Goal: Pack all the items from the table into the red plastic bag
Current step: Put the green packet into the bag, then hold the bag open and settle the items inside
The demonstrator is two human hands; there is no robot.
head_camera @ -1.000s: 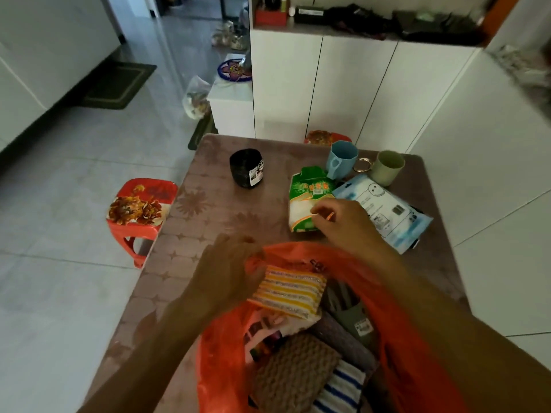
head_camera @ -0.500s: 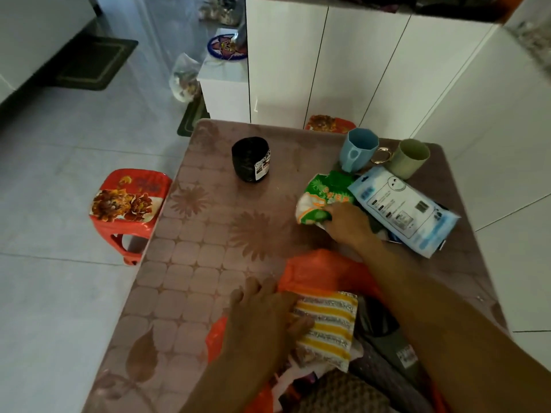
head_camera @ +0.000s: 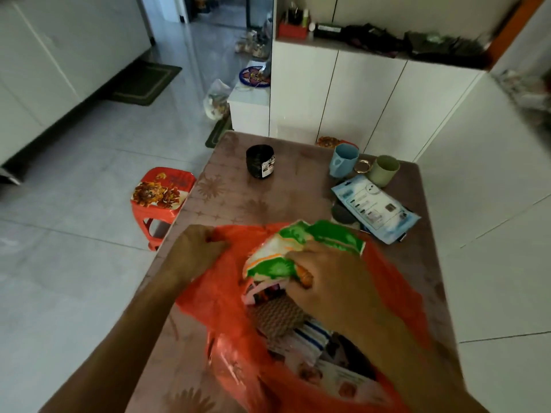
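The red plastic bag [head_camera: 226,317] lies open on the near part of the brown table [head_camera: 232,198], with several packed items showing inside. My left hand [head_camera: 195,248] grips the bag's left rim. My right hand [head_camera: 331,278] holds a green and white packet [head_camera: 286,254] over the bag's mouth. Further back on the table are a black cup [head_camera: 260,160], a blue mug [head_camera: 343,160], a green mug [head_camera: 384,169], a small ring [head_camera: 363,166] between the mugs, and a light blue flat pack [head_camera: 374,208] lying on a dark item [head_camera: 341,213].
A red stool [head_camera: 161,192] with a flower print stands at the table's left side. White cabinets [head_camera: 357,96] run behind the table and along the right. A low white unit [head_camera: 249,108] and a clear bag [head_camera: 216,99] sit on the floor beyond.
My right hand lifted the green and white packet off the table and brought it back over the bag. My left hand moved from the striped packet to the bag's left rim.
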